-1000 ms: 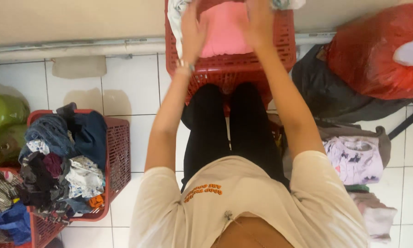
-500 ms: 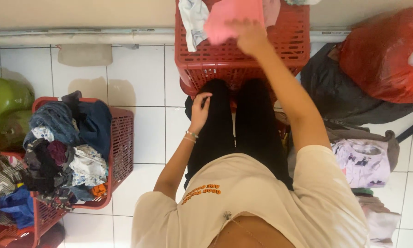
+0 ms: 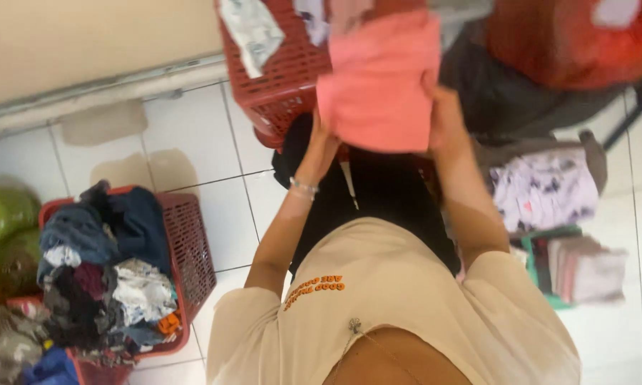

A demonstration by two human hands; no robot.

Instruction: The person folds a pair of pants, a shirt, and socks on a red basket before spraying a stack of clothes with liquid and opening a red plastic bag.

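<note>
I sit on a tiled floor with my legs stretched out in black trousers. A folded pink garment (image 3: 379, 82) is held up over my lap between both hands. My left hand (image 3: 322, 137), with a bracelet at the wrist, grips its lower left edge. My right hand (image 3: 444, 117) grips its right edge. Just behind the garment stands a red plastic basket (image 3: 282, 78) with a pale cloth (image 3: 252, 28) draped over its rim.
At my left, a second red basket (image 3: 192, 249) is heaped with mixed clothes (image 3: 100, 271). Green bags (image 3: 3, 221) lie beyond it. On the right are a red bag (image 3: 571, 43), a dark bag (image 3: 506, 93), a patterned garment (image 3: 546, 189) and a stack of folded clothes (image 3: 585, 267).
The pink garment has come out of the far red basket toward my lap. My left hand rose from my thigh and took hold of it. The view has swung and tilted.
</note>
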